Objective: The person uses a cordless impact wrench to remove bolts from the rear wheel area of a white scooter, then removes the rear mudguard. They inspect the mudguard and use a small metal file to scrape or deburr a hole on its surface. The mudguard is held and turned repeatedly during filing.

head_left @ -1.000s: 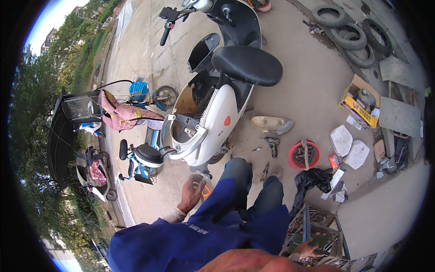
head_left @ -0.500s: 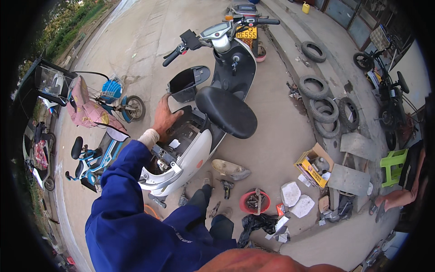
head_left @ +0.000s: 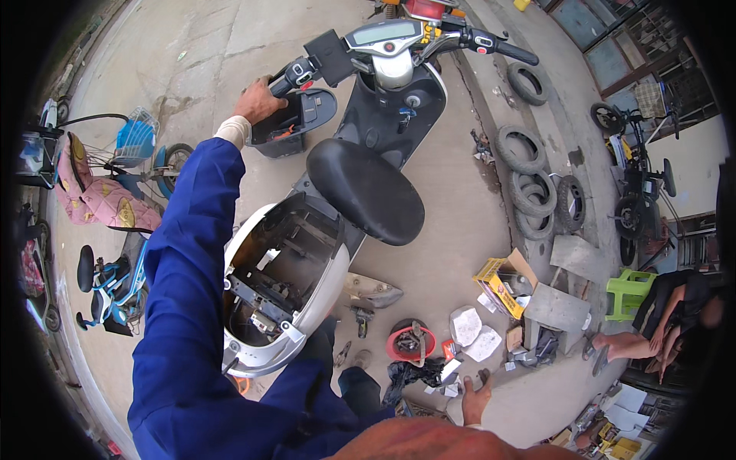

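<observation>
A white and black electric scooter (head_left: 337,264) stands in front of me, its black seat (head_left: 366,192) tipped forward and the open body cavity (head_left: 295,241) bare beneath. My left hand (head_left: 259,101) is closed round the end of the scooter's left handlebar grip (head_left: 282,86). Just below that hand, a black storage bin (head_left: 316,115) stands beside the scooter, an orange-marked item inside it. Low on the right, my right hand (head_left: 477,399) is empty, with its fingers apart. It is nearest to the white scraps on the ground.
Right of the scooter lie a red bowl of tools (head_left: 410,343), a power drill (head_left: 362,318), white slabs (head_left: 481,343) and a yellow carton (head_left: 504,285). Old tyres (head_left: 521,149) line the step. Someone sits beside a green stool (head_left: 629,295). Other bikes (head_left: 115,287) stand at left.
My left hand has gone from the rim of the body cavity forward to the handlebar grip. My right hand has come into view low on the right. The view has shifted closer over the scooter.
</observation>
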`<state>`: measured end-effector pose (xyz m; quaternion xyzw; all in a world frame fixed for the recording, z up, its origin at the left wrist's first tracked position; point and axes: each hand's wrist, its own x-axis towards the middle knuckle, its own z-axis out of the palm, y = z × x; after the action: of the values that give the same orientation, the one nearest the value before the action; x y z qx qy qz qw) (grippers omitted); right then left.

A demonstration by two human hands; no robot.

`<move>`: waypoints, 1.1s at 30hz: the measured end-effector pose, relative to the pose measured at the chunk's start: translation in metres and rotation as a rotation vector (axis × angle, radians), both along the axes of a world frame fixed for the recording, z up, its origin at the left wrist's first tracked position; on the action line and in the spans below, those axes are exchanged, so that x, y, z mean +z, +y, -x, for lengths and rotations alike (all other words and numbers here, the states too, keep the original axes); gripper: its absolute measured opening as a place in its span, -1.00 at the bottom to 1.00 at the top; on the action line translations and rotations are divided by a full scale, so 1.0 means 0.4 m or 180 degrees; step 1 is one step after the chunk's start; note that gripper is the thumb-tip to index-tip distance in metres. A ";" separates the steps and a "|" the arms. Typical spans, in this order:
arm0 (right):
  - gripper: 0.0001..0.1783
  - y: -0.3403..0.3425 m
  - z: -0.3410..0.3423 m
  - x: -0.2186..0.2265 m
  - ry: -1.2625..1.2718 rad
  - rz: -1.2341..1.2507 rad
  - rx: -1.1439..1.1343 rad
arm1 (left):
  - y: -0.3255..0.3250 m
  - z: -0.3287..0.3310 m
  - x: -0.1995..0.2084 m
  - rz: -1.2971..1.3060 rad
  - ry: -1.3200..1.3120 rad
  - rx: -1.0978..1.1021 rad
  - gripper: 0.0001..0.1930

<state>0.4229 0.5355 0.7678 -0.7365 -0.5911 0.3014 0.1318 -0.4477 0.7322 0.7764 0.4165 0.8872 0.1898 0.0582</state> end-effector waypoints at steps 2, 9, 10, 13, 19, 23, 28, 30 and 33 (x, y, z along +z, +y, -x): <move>-0.33 0.165 0.081 0.038 -0.0011 -0.0342 0.0284 | -0.008 -0.045 0.016 -0.0275 0.0151 0.0064 -0.26; -0.37 0.630 0.578 0.183 0.0423 -0.0632 0.0975 | 0.003 -0.069 0.015 -0.0075 0.0407 0.0362 -0.58; -0.32 0.698 0.623 0.173 0.0223 -0.1056 0.1334 | -0.001 -0.074 0.021 -0.0083 0.0348 0.0409 -0.59; -0.21 0.847 0.820 0.269 -0.0096 -0.1704 0.1918 | -0.002 -0.083 0.042 0.0044 0.0144 0.0544 -0.54; -0.05 1.163 1.021 0.371 -0.0761 -0.2697 0.2275 | 0.014 -0.031 0.003 -0.0550 0.0374 0.0240 -0.27; 0.06 1.375 1.078 0.412 -0.1443 -0.2964 0.2347 | 0.037 0.003 0.003 -0.0595 0.0405 0.0068 -0.28; -0.01 1.508 1.147 0.411 -0.2391 -0.2822 0.2916 | 0.047 0.053 0.021 -0.0634 0.0602 -0.0222 -0.30; -0.19 1.560 1.142 0.407 -0.2186 -0.2385 0.3261 | 0.056 0.077 0.021 -0.0632 0.0626 -0.0338 -0.33; -0.55 1.545 1.153 0.404 -0.1843 -0.2237 0.3272 | 0.070 0.075 0.043 -0.0480 0.0530 -0.0350 -0.39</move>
<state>-0.0384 1.1535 0.9292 -0.3269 -0.9396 -0.0930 0.0398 -0.4777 0.7601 0.7937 0.4820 0.8480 0.2173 -0.0369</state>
